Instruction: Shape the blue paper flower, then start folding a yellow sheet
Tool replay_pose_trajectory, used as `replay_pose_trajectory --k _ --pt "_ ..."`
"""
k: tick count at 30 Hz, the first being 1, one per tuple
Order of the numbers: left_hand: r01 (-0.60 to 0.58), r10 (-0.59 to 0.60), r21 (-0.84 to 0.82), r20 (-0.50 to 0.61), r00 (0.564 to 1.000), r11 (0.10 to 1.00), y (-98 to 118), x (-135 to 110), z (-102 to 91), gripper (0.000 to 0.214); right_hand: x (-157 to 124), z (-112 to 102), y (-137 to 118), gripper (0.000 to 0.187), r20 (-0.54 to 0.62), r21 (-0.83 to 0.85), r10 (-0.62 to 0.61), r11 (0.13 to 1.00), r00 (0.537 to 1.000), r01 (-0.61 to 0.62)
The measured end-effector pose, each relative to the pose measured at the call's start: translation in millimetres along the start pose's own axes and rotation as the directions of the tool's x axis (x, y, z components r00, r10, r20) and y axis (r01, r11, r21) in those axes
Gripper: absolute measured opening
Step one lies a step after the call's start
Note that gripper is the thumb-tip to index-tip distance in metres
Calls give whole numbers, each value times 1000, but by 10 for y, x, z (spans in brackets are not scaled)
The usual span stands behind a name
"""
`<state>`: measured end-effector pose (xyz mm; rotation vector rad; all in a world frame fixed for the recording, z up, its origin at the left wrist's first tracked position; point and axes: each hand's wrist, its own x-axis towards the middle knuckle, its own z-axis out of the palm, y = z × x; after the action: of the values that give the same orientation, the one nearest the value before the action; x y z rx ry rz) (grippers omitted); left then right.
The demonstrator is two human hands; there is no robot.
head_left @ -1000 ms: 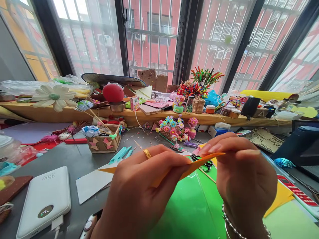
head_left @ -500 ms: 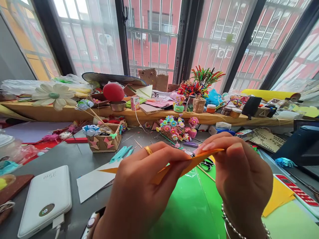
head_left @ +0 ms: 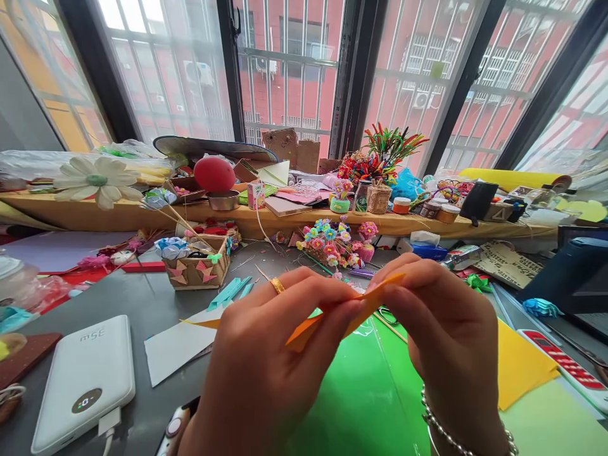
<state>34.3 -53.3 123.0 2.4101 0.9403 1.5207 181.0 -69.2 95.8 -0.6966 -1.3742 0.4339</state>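
Note:
Both hands hold a folded orange paper [head_left: 332,320] in the air above a shiny green sheet [head_left: 375,386]. My left hand [head_left: 270,354], with a gold ring on one finger, pinches the paper's left part between thumb and fingers. My right hand [head_left: 441,323], a beaded bracelet at its wrist, pinches the paper's right end, fingertips close to those of the left. The paper's middle is partly hidden behind the fingers.
A white power bank [head_left: 85,380] lies at the lower left, a white paper sheet [head_left: 175,345] beside it. A cardboard box with pink stars [head_left: 197,271], small paper flowers [head_left: 332,244] and yellow paper [head_left: 520,364] surround the hands. A cluttered wooden shelf [head_left: 285,221] runs under barred windows.
My right hand has slid left along the orange paper toward the left hand, so the fingertips now nearly meet. The scissors seen behind the hands are now mostly covered.

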Motion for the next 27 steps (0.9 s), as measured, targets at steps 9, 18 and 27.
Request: replay_pose_trajectory --k 9,18,27 --pt "11 -11 9 31 999 1000 -3 -9 -22 12 7 0 16 8 55 85 32 996 998 -36" --pt "7 -7 -12 46 999 1000 -12 -13 -4 14 3 2 10 9 9 16 -16 1000 1000 16" --pt "-11 12 -22 51 999 1000 -58 -14 -21 13 6 -15 23 13 -69 -37 -67 997 995 64"
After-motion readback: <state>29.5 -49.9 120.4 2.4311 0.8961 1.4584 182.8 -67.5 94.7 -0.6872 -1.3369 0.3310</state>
